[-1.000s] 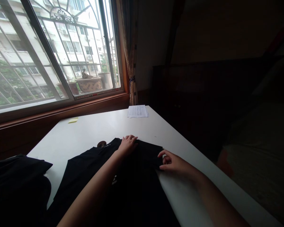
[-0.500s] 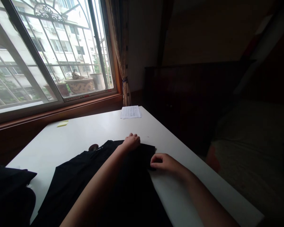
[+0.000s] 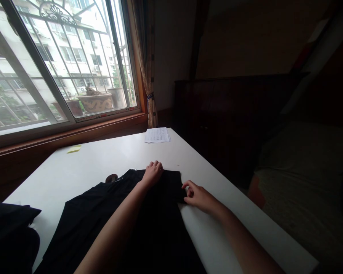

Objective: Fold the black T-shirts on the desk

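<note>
A black T-shirt [image 3: 157, 224] lies spread on the white table, its neckline toward the far side. Against its upper edge, near the shoulder, rests my left hand [image 3: 153, 173], fingers bent slightly apart and lying on the cloth; the fingertips are partly hidden. At the short sleeve's right edge is my right hand [image 3: 198, 197], thumb and index finger parted around the hem, with no cloth visibly pinched. A round brown object [image 3: 111, 177] sits by the neckline, partly covered by the shirt.
More dark cloth [image 3: 11, 228] lies on the left of the white table [image 3: 223, 243]. Toward the far corner are printed papers [image 3: 157, 135], and a yellow sticky pad [image 3: 74, 148] lies near the window side. A barred window [image 3: 82, 57] and tied curtain [image 3: 151, 102] stand beyond.
My left hand has shifted a little left along the shirt's top edge. The right hand's fingers have spread apart, and the sleeve edge has moved slightly left.
</note>
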`<move>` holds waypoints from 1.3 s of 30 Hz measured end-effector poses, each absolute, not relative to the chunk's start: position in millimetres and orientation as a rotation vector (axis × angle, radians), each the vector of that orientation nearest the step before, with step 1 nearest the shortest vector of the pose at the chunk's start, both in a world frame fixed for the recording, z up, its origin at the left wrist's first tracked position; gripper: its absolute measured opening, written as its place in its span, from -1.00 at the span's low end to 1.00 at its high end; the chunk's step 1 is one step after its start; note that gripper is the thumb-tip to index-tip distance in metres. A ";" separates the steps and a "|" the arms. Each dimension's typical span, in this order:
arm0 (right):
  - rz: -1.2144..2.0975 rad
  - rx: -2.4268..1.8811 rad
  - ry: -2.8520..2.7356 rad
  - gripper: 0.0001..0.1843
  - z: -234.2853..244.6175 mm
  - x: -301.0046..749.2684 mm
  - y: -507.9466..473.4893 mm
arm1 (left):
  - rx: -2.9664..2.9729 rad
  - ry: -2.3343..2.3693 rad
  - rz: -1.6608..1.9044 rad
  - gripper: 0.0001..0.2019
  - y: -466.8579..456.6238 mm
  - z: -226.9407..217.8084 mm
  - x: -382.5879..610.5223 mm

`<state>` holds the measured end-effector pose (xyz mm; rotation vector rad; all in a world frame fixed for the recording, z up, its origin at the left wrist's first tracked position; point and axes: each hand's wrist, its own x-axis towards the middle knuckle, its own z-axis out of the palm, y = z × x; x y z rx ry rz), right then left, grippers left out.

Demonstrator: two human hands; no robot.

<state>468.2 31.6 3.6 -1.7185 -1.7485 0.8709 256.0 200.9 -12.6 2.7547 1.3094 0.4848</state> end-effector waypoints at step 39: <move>0.295 -1.785 -1.779 -0.30 -9.7 454.7 35.8 | 2.659 0.861 0.532 -0.81 197.2 21.8 265.1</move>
